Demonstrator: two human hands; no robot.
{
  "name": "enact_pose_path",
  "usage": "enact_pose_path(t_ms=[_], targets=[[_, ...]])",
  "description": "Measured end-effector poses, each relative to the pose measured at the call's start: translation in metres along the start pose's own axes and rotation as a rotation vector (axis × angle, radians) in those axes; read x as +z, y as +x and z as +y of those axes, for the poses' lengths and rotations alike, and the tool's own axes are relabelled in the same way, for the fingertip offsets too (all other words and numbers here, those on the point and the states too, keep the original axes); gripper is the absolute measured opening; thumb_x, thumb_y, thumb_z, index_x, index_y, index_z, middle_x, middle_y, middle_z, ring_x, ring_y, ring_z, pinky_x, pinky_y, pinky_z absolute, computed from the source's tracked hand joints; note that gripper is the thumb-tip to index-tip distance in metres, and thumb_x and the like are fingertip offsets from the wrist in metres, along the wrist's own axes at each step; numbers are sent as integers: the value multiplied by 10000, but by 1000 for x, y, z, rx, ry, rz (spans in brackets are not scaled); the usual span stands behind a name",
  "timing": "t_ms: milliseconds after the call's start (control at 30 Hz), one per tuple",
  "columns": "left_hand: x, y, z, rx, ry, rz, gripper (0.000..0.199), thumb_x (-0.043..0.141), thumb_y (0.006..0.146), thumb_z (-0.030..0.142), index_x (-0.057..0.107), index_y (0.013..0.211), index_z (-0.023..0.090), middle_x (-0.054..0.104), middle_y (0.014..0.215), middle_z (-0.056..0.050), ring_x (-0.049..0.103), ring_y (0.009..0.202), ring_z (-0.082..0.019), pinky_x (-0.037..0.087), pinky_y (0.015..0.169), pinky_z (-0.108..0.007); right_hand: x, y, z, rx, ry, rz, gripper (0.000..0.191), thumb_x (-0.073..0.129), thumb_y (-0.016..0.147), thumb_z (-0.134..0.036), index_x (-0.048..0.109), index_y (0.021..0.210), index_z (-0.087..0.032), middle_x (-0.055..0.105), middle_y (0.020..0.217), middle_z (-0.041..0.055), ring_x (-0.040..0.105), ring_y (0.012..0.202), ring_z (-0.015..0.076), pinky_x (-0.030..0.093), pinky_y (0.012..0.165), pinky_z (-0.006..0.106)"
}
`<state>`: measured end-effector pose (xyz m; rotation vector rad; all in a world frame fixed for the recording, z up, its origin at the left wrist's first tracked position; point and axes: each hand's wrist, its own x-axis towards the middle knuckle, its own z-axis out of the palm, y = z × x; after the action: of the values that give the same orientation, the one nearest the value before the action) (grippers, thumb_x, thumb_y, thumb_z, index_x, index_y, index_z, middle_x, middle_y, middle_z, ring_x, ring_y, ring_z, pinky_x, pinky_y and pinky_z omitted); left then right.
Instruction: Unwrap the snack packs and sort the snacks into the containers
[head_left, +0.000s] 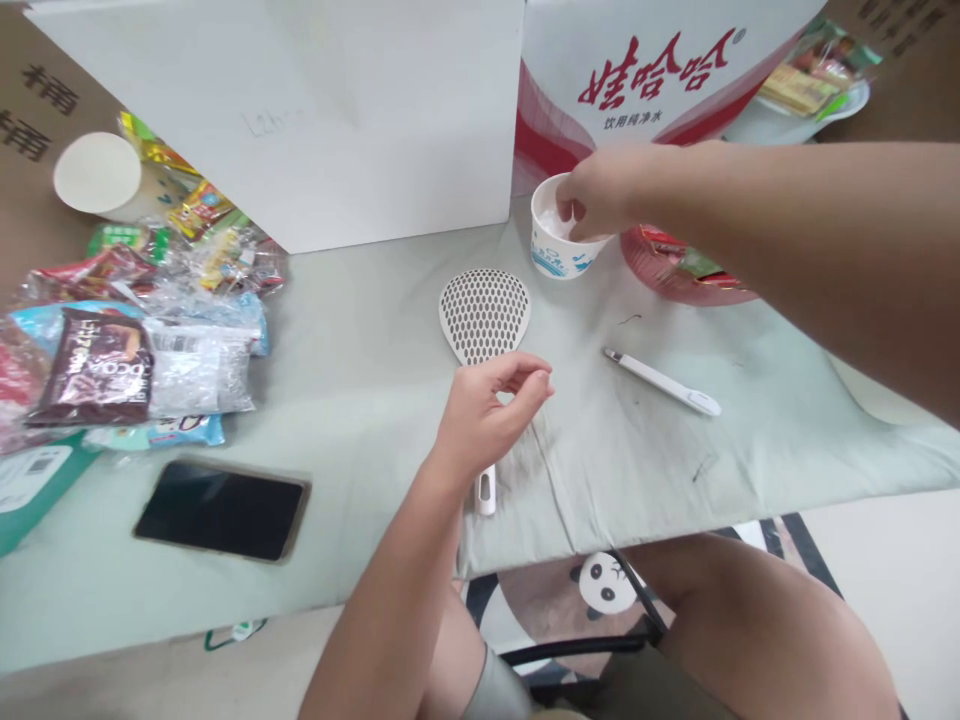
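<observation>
My right hand (598, 195) reaches into a white paper cup (564, 262) with blue print. Its fingers are curled inside the rim, over something whitish or clear; what they grip is hidden. My left hand (499, 405) hovers over the handle of a white perforated skimmer (486, 305), thumb and fingertips brought together in a loose pinch, with nothing visible between them. The skimmer lies flat, its handle end pointing at the table's front edge. To the right lies a slim white tool (664, 382) with a small metal tip, touched by neither hand.
Wrapped snacks (97, 370) are heaped at the left, near another paper cup (97, 175). A phone (223, 508) lies near the front edge. White cardboard boxes (300, 110) stand along the back. A reddish bowl (660, 272) of packets sits under my right forearm. Small dark bits dot the cloth.
</observation>
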<state>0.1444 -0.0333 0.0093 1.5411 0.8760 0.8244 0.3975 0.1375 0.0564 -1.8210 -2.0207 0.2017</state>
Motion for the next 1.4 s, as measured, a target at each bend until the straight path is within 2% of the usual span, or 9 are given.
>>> enact_pose_path(t_ms=[133, 267, 533, 600, 700, 867, 1000, 1200, 1400], targets=[[-12, 2, -2, -38, -107, 97, 137, 704, 841, 321, 707, 871, 187, 756, 729, -17, 740, 692, -140, 612, 694, -264, -36, -18, -44, 80, -397, -210, 128, 802, 660, -63, 797, 760, -141, 764, 782, 45, 725, 988, 275, 502, 779, 363], [-31, 1, -5, -22, -159, 299, 166, 754, 818, 298, 717, 932, 184, 795, 840, -42, 770, 773, -150, 633, 771, -277, -37, -47, -116, -115, -476, -285, 217, 687, 814, -114, 788, 977, -215, 770, 1010, 84, 719, 1048, 345, 550, 804, 448], [-91, -25, -18, -58, 43, 774, 149, 590, 949, 321, 648, 897, 193, 754, 809, -29, 743, 747, -143, 596, 735, -267, 35, -62, -231, -431, -399, -447, 202, 650, 925, -278, 711, 739, -232, 710, 779, 65, 717, 814, 253, 527, 651, 355], [-107, -35, -21, -11, 193, 898, 92, 573, 918, 210, 651, 966, 200, 753, 952, -47, 745, 947, -173, 585, 912, -313, 58, -56, -243, -488, -309, -403, 102, 673, 889, -202, 731, 834, -265, 735, 820, 44, 709, 792, 231, 508, 629, 333], [-126, -50, -24, 58, 451, 1059, 265, 610, 822, 109, 661, 1069, 193, 671, 1190, -99, 617, 1272, -251, 431, 1187, -416, 91, -46, -262, -572, -147, -354, 362, 684, 829, -133, 699, 1139, -318, 749, 1134, 30, 724, 891, 247, 528, 668, 340], [-145, -60, -36, 7, 455, 1215, 432, 635, 815, 124, 602, 1232, 233, 443, 1482, -120, 401, 1485, -292, 296, 1290, -464, 136, -29, -300, -530, 48, -343, 738, 751, 801, -264, 462, 1480, -296, 596, 1465, 94, 665, 1207, 338, 572, 884, 409], [-150, -60, -37, -20, 332, 1192, 418, 585, 871, 147, 564, 1279, 237, 445, 1482, -118, 397, 1492, -296, 313, 1285, -498, 160, -19, -314, -534, 210, -412, 822, 777, 775, -264, 404, 1507, -306, 616, 1433, 93, 630, 1278, 353, 563, 978, 429], [-145, -64, -20, -42, 287, 1187, 357, 569, 907, 148, 583, 1251, 244, 499, 1460, -108, 411, 1495, -285, 384, 1254, -449, 158, -32, -309, -500, 250, -394, 578, 789, 757, -234, 526, 1272, -253, 632, 1314, 106, 629, 1206, 332, 549, 994, 409], [-132, -60, -26, 82, 242, 1163, 301, 607, 938, 247, 573, 1236, 259, 508, 1433, -97, 425, 1475, -296, 391, 1240, -479, 173, -50, -283, -524, 287, -199, 427, 768, 801, -375, 487, 1087, -230, 574, 1110, 74, 578, 1106, 270, 558, 931, 419]])
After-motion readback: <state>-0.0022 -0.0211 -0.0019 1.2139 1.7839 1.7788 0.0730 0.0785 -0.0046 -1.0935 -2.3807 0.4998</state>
